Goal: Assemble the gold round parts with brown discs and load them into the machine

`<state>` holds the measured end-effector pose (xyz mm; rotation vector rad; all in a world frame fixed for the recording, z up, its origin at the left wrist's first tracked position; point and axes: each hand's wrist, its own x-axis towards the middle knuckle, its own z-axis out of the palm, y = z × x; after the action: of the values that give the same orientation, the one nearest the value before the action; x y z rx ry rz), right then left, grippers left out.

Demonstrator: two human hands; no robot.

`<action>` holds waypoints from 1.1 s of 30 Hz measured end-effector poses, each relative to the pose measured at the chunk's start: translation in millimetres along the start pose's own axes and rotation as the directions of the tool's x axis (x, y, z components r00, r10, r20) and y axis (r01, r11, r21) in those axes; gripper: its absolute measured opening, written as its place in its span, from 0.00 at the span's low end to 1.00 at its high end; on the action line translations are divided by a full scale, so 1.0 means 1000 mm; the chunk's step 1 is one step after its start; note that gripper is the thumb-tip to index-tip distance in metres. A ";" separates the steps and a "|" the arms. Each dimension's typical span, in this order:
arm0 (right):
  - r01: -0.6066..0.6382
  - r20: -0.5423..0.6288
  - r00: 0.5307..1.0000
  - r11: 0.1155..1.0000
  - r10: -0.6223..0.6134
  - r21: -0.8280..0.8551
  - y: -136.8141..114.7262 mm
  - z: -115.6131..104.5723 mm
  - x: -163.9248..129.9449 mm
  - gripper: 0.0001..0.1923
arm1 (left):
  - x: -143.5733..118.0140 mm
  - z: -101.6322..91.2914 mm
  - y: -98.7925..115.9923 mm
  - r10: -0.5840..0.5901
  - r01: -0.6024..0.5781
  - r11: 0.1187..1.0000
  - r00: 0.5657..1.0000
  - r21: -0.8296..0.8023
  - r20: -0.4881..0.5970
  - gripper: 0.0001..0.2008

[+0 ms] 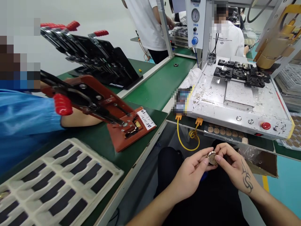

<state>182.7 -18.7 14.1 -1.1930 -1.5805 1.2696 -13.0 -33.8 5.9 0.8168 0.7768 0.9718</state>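
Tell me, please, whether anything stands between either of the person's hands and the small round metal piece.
Nothing visible does: the left hand and the right hand both touch the round metal piece directly. The white machine stands beyond them, not in between.

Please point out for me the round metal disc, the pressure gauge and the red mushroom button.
Round metal disc [212,158], head view: its visible face.
Pressure gauge [195,15], head view: its dial.
Red mushroom button [266,126], head view: its cap.
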 end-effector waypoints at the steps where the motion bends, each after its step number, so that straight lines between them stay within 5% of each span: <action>1: 0.002 -0.009 1.000 1.000 -0.002 -0.004 0.001 0.001 -0.001 0.13 | 0.000 0.000 -0.001 0.004 -0.004 1.000 1.000 0.012 -0.001 0.25; 10: 0.132 -0.077 0.984 0.949 -0.159 -0.285 0.016 0.007 -0.003 0.08 | 0.000 -0.001 -0.020 0.085 -0.065 0.968 0.993 0.241 -0.076 0.21; 12: 0.153 -0.017 0.985 0.922 -0.170 -0.356 0.018 0.004 -0.001 0.03 | 0.000 -0.004 -0.017 0.099 -0.077 0.938 0.994 0.338 -0.046 0.23; 16: 0.322 0.178 0.945 0.873 -0.273 -0.367 0.016 0.000 0.009 0.10 | 0.003 -0.014 0.005 0.106 -0.113 0.815 0.993 0.569 0.044 0.29; 18: 0.307 0.135 0.951 0.902 -0.278 -0.305 0.013 0.001 0.014 0.06 | 0.005 -0.018 0.015 0.125 -0.113 0.828 0.992 0.550 0.015 0.29; 21: 0.090 0.014 0.996 0.992 -0.089 -0.088 0.008 0.006 0.020 0.09 | 0.007 -0.020 0.021 0.116 -0.078 0.919 0.990 0.387 -0.076 0.29; 25: -0.095 0.038 0.995 0.978 0.089 0.187 0.007 0.017 0.021 0.16 | 0.003 -0.013 0.016 0.110 -0.063 0.955 0.983 0.288 -0.148 0.15; 29: -0.093 0.071 0.994 0.973 0.080 0.210 0.009 0.021 0.021 0.16 | -0.003 -0.009 0.018 0.162 -0.091 0.933 0.970 0.347 -0.180 0.12; 33: 0.102 0.139 0.985 0.995 -0.099 -0.012 0.004 0.012 0.027 0.21 | -0.006 -0.012 0.025 0.173 -0.085 0.912 0.967 0.402 -0.187 0.12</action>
<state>164.7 4.7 7.6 -1.0414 -1.7342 1.2980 -34.8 -28.1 23.1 1.1315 1.1437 1.0532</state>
